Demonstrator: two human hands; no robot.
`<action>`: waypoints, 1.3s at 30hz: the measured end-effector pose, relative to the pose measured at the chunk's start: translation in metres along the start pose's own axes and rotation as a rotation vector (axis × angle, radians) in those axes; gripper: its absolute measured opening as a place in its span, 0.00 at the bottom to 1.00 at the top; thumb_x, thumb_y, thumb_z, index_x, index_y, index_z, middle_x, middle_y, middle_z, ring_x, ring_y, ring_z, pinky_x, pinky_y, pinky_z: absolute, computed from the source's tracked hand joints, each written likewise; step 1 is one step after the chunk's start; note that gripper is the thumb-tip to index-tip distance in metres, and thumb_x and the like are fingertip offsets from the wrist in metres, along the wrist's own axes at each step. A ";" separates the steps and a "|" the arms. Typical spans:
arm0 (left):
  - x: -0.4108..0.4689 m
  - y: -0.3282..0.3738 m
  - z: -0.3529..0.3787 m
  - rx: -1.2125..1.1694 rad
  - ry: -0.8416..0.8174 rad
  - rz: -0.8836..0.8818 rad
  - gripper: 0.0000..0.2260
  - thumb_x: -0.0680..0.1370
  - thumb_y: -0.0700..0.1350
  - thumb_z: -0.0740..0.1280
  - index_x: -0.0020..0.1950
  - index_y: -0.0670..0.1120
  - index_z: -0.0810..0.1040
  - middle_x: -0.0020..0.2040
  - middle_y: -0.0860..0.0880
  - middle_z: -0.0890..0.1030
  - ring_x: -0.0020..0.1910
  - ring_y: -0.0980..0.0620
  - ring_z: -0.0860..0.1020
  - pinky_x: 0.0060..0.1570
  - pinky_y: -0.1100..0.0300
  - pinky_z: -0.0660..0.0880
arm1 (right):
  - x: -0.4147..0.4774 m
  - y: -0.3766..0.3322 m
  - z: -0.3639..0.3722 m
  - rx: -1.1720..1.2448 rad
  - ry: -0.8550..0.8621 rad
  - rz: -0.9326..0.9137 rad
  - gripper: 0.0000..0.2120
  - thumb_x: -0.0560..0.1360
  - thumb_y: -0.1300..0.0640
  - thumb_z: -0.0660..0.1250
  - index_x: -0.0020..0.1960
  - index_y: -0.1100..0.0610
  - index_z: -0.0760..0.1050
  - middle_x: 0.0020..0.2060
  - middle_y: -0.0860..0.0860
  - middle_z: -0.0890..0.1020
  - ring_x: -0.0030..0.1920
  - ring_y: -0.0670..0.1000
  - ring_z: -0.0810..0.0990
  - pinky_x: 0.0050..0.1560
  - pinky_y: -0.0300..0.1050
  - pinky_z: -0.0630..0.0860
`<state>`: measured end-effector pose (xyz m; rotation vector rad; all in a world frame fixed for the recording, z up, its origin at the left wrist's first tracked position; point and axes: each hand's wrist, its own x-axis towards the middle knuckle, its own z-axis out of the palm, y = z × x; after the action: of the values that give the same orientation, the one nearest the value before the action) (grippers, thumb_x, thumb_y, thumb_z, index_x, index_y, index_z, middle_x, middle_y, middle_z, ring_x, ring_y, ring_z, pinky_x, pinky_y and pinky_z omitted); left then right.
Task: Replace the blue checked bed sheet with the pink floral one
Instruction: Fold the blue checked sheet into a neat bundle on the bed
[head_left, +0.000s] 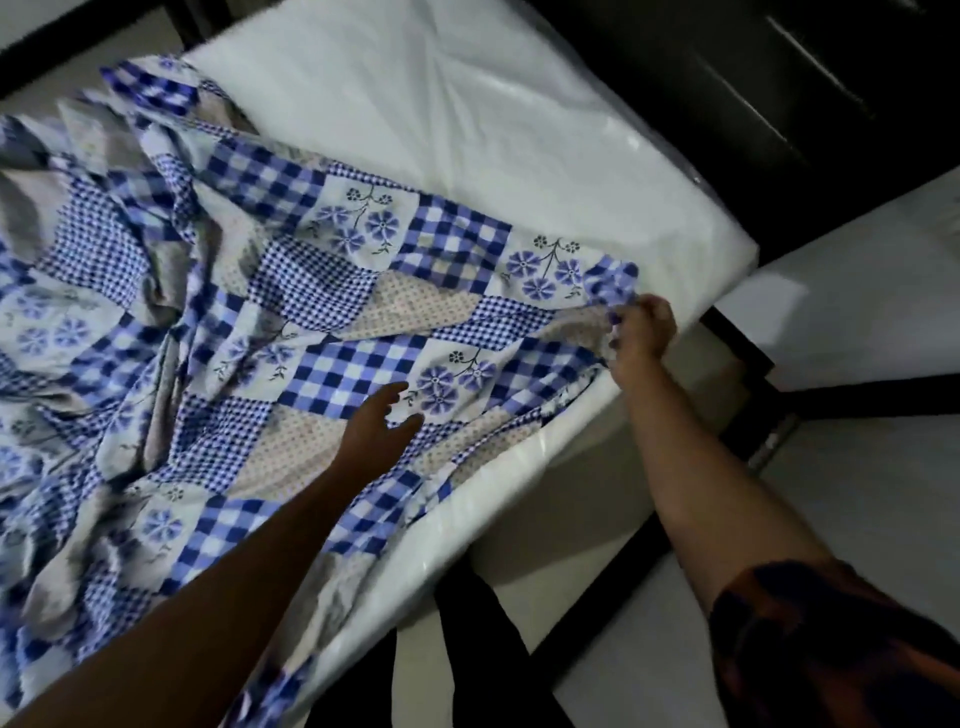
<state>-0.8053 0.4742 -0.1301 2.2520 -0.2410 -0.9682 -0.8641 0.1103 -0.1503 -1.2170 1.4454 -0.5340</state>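
Observation:
The blue checked bed sheet (249, 322) lies rumpled and pulled back over the left and middle of the white mattress (467, 130). My right hand (641, 332) grips the sheet's corner near the mattress's right corner. My left hand (382, 431) reaches out over the sheet with fingers spread, holding nothing. No pink floral sheet is in view.
The mattress's bare upper right part shines like plastic wrap. A dark bed frame (737, 358) runs round the mattress edge. Light floor tiles (857, 322) lie to the right. Dark furniture (779, 78) stands at the top right. My dark trouser leg (478, 623) shows below the bed edge.

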 end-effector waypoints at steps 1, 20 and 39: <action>0.000 0.007 0.002 -0.063 0.000 -0.014 0.24 0.80 0.50 0.70 0.74 0.49 0.70 0.71 0.47 0.73 0.67 0.47 0.74 0.60 0.52 0.72 | -0.024 -0.007 0.007 -0.034 -0.085 -0.065 0.15 0.64 0.70 0.69 0.41 0.51 0.77 0.40 0.54 0.82 0.38 0.54 0.78 0.35 0.48 0.73; -0.216 -0.217 -0.106 -0.430 0.841 -0.673 0.11 0.79 0.42 0.68 0.59 0.41 0.82 0.50 0.42 0.84 0.50 0.45 0.80 0.48 0.57 0.70 | -0.420 0.126 0.119 -0.739 -1.363 -1.112 0.18 0.77 0.55 0.69 0.64 0.62 0.80 0.58 0.58 0.83 0.56 0.63 0.80 0.62 0.63 0.75; -0.256 -0.437 -0.189 -1.125 1.015 -1.061 0.08 0.80 0.48 0.68 0.46 0.45 0.75 0.49 0.42 0.78 0.31 0.52 0.73 0.34 0.58 0.72 | -0.610 0.240 0.212 -1.018 -1.641 -1.051 0.20 0.79 0.65 0.64 0.71 0.62 0.74 0.64 0.58 0.79 0.57 0.60 0.81 0.56 0.52 0.78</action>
<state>-0.8928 1.0063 -0.1678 1.3651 1.6163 -0.1031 -0.8524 0.7989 -0.1412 -2.2639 -0.5632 0.6628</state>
